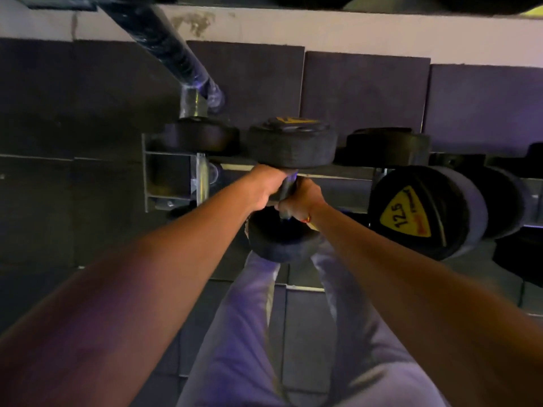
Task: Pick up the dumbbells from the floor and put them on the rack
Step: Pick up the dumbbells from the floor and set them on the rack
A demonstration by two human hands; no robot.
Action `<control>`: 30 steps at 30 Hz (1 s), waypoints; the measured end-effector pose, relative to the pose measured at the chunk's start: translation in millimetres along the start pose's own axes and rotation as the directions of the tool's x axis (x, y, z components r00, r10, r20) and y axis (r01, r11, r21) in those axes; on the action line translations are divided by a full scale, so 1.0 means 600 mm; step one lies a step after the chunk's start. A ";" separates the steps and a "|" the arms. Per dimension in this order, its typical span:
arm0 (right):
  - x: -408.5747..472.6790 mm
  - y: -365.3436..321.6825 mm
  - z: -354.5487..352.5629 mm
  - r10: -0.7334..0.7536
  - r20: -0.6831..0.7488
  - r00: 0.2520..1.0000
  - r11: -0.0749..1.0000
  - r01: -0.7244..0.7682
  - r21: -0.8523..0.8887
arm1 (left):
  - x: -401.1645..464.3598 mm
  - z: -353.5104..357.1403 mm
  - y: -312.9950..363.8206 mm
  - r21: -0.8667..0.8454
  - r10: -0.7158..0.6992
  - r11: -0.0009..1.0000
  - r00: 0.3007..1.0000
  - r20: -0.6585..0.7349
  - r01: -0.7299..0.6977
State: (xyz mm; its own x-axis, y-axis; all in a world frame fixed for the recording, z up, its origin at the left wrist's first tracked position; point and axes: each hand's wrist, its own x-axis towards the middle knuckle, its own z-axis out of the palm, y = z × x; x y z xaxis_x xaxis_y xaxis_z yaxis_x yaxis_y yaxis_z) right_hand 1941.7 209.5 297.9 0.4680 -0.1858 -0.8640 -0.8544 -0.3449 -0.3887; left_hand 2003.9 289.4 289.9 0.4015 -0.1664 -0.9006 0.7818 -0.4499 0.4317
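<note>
Dumbbell, black w/ round rubber heads and dark metal handle (289,148), is off the floor, gripped by both hands together on the handle: left hand (269,188) nearer the far head, right hand (299,201) nearer the near head. Far head sits level w/ the grey metal rack's (152,177) rail, between two other black heads; tight fit both sides. Big black dumbbell w/ yellow 12.5 label (423,211) lies on the rack just to the right. Dark floor tiles (364,86) beyond.
</note>
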 end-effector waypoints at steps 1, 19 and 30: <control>0.009 0.002 0.000 0.020 0.004 1.000 1.000 -0.020 0.012 | 0.013 0.000 -0.001 0.017 -0.012 1.000 1.000 -0.003 0.012; 0.061 0.036 0.027 0.100 -0.014 0.995 0.991 -0.098 0.094 | 0.072 0.005 -0.012 0.101 -0.084 0.992 0.996 0.013 0.082; -0.024 0.030 -0.044 -0.153 -0.110 0.982 0.987 0.148 -0.056 | -0.037 -0.008 0.003 0.597 0.185 0.796 0.980 -0.078 -0.103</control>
State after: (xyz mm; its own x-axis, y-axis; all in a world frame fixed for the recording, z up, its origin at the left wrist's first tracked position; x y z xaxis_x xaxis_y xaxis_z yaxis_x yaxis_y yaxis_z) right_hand 1925.5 181.6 311.6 0.6152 -0.2305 -0.7539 -0.7618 -0.4198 -0.4934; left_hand 1998.5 296.7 310.9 0.5751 -0.1780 -0.7985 0.2962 -0.8645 0.4061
